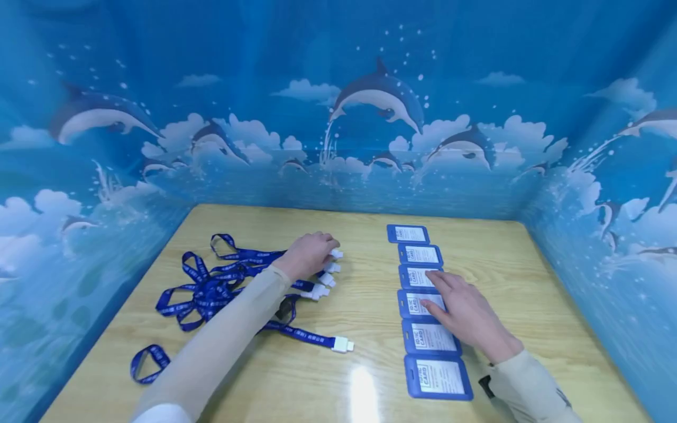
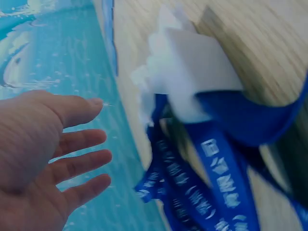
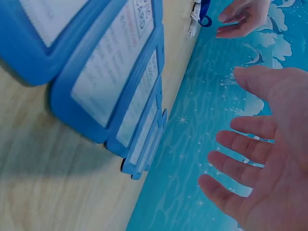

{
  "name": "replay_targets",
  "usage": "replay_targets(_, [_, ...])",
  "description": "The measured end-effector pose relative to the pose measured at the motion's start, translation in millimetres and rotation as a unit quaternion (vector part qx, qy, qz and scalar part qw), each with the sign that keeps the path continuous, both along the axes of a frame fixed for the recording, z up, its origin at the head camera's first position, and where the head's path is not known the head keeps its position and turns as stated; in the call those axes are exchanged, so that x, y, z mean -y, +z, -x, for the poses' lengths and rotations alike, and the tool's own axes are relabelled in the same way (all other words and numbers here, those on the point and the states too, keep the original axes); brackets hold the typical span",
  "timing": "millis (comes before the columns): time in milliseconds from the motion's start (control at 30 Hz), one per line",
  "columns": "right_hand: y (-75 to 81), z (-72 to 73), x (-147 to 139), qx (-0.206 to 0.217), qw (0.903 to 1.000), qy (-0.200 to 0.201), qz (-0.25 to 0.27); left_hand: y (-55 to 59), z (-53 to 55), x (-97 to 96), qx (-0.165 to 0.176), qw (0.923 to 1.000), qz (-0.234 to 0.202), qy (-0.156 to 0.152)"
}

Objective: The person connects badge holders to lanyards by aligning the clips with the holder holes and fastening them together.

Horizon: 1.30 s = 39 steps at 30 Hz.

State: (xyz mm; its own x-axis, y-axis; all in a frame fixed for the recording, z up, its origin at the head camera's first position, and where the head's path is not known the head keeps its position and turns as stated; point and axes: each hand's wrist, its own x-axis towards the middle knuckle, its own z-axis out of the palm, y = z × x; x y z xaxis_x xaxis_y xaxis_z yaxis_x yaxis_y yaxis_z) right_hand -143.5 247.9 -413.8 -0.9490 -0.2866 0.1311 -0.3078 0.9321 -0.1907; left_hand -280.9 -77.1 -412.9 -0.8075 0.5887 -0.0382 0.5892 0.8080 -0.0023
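Observation:
Blue lanyards (image 1: 211,296) with white lettering lie bunched on the left half of the table, their white plastic clips (image 1: 319,291) pointing right. My left hand (image 1: 312,252) is over the far clips; in the left wrist view its fingers (image 2: 82,163) are spread with nothing between them, beside the white clips (image 2: 192,67). Blue card holders (image 1: 433,338) with white ID/IC cards form a column right of the middle. Above the middle holders hovers my right hand (image 1: 468,308), fingers extended and holding nothing. The right wrist view shows its fingers (image 3: 245,144) apart from the holders (image 3: 108,72).
A lanyard loop (image 1: 150,364) lies by the left forearm. One lanyard's clip (image 1: 342,345) reaches nearer the front than the others. The wooden table (image 1: 365,317) is bordered on three sides by a blue dolphin-print curtain (image 1: 296,188).

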Motion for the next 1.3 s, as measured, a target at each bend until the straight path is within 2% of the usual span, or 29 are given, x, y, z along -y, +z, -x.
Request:
replay_targets(267, [-0.7, -0.3, 0.4, 0.008, 0.9999, 0.000, -0.006, -20.1, 15.7, 3.3, 0.014, 0.9995, -0.019, 0.019])
replay_targets(533, [-0.4, 1.3, -2.0, 0.001, 1.0000, 0.000, -0.008, -32.0, 22.0, 2.0, 0.028, 0.9985, -0.017, 0.044])
replay_targets(800, [-4.4, 3.1, -1.5, 0.009, 0.9999, -0.004, -0.010, -33.9, 25.7, -2.9, 0.022, 0.9989, -0.010, 0.039])
replay_targets(1000, [-7.8, 5.6, -3.9, 0.013, 0.9999, -0.007, -0.007, -33.7, 27.3, -4.1, 0.036, 0.9984, -0.018, 0.041])
replay_targets(1300, [-8.8, 21.3, -12.7, -0.004, 0.9999, -0.011, -0.001, -18.0, 30.4, -4.2, 0.000, 0.9993, -0.037, 0.004])
